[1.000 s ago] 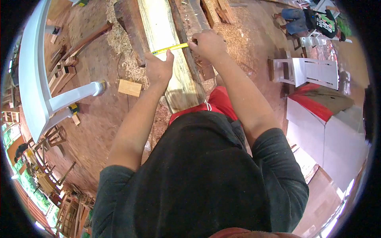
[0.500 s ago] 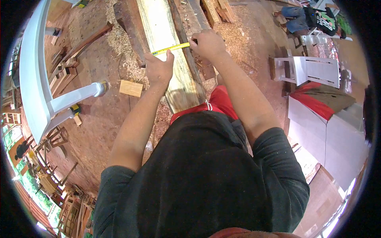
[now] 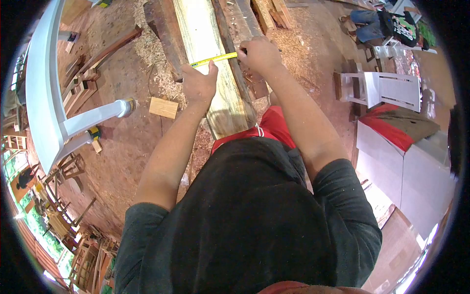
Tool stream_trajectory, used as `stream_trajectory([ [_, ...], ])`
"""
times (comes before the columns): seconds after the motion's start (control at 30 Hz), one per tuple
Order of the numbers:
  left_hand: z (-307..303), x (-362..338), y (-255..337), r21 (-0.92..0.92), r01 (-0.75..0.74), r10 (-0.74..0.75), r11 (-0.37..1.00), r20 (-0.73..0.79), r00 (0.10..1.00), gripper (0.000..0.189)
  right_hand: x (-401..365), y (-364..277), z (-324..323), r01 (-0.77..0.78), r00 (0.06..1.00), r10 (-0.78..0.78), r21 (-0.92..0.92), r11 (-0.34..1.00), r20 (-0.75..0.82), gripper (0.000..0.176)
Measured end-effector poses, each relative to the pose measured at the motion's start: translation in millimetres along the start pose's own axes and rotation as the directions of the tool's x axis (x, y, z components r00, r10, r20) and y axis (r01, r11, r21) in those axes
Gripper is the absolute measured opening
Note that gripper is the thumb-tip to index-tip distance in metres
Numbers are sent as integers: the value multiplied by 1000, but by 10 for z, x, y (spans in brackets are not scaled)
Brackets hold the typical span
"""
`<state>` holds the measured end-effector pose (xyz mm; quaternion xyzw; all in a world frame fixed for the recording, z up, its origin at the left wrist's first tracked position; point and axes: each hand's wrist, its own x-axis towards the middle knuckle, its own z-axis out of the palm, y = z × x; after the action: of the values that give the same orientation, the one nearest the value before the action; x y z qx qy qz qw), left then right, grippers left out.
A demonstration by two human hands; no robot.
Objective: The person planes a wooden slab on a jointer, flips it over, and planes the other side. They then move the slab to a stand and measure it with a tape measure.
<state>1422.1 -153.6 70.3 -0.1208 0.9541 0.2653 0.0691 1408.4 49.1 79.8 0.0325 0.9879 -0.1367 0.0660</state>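
A yellow tape measure (image 3: 215, 60) lies stretched across a long pale board (image 3: 201, 36) with dark rough edges. The board's near end reaches the red shorts at my waist. At the tape's left end, my left hand (image 3: 199, 84) pinches the blade by the board's left edge, its thumb raised. Past the right edge, my right hand (image 3: 259, 55) is closed round the other end of the tape; the tape's case is hidden in or behind the fingers.
A small wood block (image 3: 163, 108) lies on the floor among shavings left of the board. A long white piece of furniture (image 3: 44, 93) stands on the left. On the right are a white chair (image 3: 382, 88), a red cloth (image 3: 387, 128) and a seated person (image 3: 387, 27).
Both hands and the tape keep their places on the board. The whole view has shifted very slightly.
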Motion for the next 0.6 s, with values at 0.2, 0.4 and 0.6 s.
stream_trajectory([
  [0.2,41,31,-60,-12,-5,6,1000,13,1000,70,-8,1,-11,6,1000,-6,-8,1000,4,31],
  [0.4,74,41,-119,3,-67,67,998,-10,998,67,-8,2,-2,19,1000,-19,-14,1000,-25,32],
  [0.6,69,43,-98,-9,-23,23,1000,-3,1000,71,-2,-29,-72,1,999,0,-20,1000,54,41],
])
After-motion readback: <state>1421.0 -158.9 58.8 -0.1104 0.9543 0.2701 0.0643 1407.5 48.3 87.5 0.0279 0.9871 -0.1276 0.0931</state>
